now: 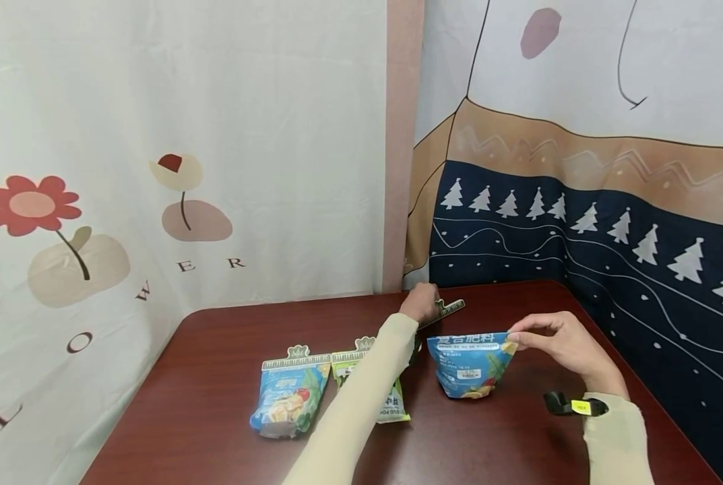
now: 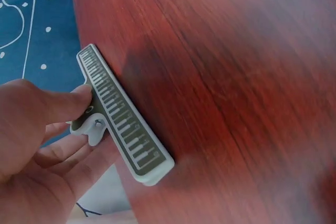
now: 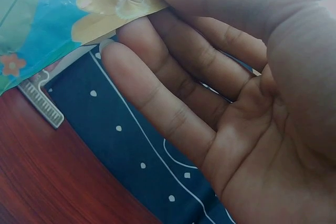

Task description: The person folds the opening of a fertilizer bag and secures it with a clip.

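Note:
At the far edge of the table, my left hand [image 1: 420,303] pinches a bag clip [image 2: 128,121] with a piano-key pattern. In the left wrist view the thumb lies on the clip's handle, fingers beneath. My right hand [image 1: 570,347] pinches the top right corner of a blue printed bag [image 1: 469,369] between thumb and fingers. That bag stands nearly upright, and no clip shows on its top edge. Left of it lie another blue bag [image 1: 291,404] and a green bag [image 1: 393,406], each with a similar clip along its top. My left forearm hides part of the green bag.
The reddish-brown wooden table [image 1: 215,377] reaches back to a white printed curtain [image 1: 300,168]. A dark blue curtain with white trees [image 1: 507,242] borders its right side. A black band with a yellow tag [image 1: 579,407] circles my right wrist.

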The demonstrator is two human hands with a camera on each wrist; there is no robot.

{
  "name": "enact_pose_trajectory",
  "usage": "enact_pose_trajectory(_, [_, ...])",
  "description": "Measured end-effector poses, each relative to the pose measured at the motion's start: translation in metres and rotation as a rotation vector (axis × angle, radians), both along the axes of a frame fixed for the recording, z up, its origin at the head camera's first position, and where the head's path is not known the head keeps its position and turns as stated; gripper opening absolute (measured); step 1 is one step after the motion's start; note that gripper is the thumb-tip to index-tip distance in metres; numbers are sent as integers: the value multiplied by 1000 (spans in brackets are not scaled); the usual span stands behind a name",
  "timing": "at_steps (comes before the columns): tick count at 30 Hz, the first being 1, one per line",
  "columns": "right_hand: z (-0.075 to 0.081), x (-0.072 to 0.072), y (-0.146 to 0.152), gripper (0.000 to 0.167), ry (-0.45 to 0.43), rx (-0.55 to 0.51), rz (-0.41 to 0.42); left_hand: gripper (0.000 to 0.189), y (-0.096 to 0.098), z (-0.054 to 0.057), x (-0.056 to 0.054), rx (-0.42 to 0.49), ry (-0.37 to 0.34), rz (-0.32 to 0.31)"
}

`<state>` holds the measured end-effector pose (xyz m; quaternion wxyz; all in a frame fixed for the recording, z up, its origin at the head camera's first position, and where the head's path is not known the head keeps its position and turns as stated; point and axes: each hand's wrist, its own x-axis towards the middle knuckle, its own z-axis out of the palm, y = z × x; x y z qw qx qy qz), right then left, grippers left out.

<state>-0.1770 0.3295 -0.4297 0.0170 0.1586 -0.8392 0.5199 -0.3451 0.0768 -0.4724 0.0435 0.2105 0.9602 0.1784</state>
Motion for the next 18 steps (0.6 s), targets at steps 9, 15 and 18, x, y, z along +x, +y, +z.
enact_pose_trajectory(9, [0, 0, 1, 18, -9, -1, 3, 35, 3, 9, 6, 156, -126, 93])
enact_pose_trajectory(15, [-1, 0, 2, 18, -11, -15, 14, 22, 2, 17, 15, 265, -171, 128])
enact_pose_trajectory(18, [0, 0, 2, 17, -7, -17, 14, 14, 2, 20, 19, 317, -176, 124])
